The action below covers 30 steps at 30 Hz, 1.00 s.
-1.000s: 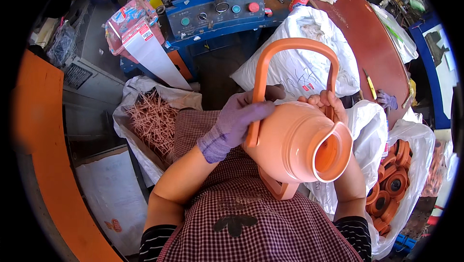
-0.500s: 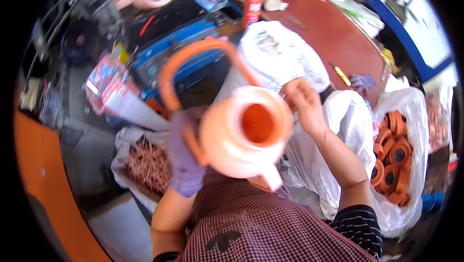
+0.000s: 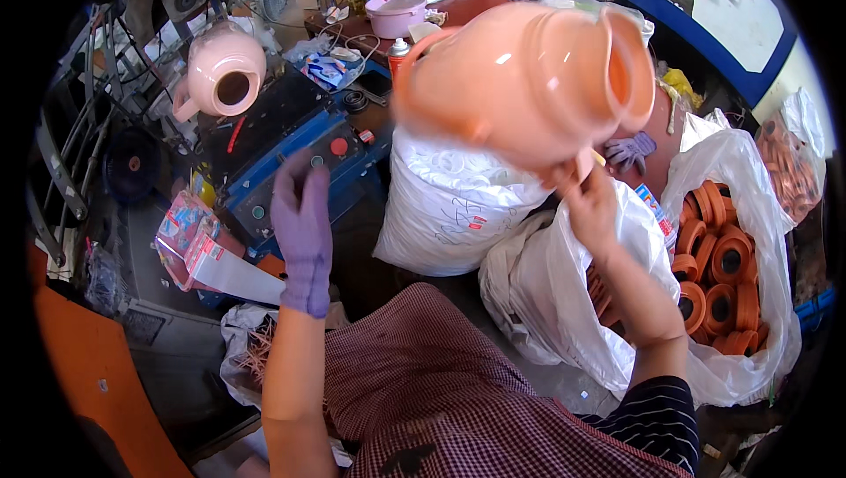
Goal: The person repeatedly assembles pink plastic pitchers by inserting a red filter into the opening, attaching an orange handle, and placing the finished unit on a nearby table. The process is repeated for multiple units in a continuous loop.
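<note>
Peach jug (image 3: pixel 520 81) tilted on its side, raised by the right hand (image 3: pixel 589 209).
The bare right hand grasps the jug's handle from below; the spouted mouth faces right, and a white sack (image 3: pixel 441 205) stands beneath. The purple-gloved left hand (image 3: pixel 302 222), released, fingers raised, is near a blue machine (image 3: pixel 357 156). Orange rings (image 3: pixel 731 258) lie in a plastic bag (image 3: pixel 780 236) at right.
</note>
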Motion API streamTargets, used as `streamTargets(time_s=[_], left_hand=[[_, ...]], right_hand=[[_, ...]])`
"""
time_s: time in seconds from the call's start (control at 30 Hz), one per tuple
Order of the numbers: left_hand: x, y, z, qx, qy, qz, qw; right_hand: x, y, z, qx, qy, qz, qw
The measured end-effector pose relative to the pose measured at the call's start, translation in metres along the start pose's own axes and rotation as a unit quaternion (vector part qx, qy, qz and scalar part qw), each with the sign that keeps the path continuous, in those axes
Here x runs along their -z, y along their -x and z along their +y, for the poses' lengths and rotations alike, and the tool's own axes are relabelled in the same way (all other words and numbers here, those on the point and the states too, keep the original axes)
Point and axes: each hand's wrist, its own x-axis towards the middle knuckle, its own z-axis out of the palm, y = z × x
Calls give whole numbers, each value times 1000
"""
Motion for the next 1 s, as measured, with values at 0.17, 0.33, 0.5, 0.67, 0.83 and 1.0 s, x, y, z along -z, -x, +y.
streamTargets(time_s=[0.17,0.33,0.5,0.67,0.83,1.0], left_hand=[[53,74,-79,68,-72,-95,991],[130,143,-138,244,-119,19,962],[189,218,-130,336,46,289,895],[208,243,-126,433,68,267,858],[215,283,-102,422,-21,231,876],[226,284,-145,385,-127,210,890]], right_hand=[[36,-104,30,-12,164,104,981],[67,-205,80,-89,304,115,941],[33,-266,99,-114,403,48,907],[65,-349,228,32,128,12,991],[-45,-309,241,80,175,-174,966],[-4,-230,264,7,338,-216,916]])
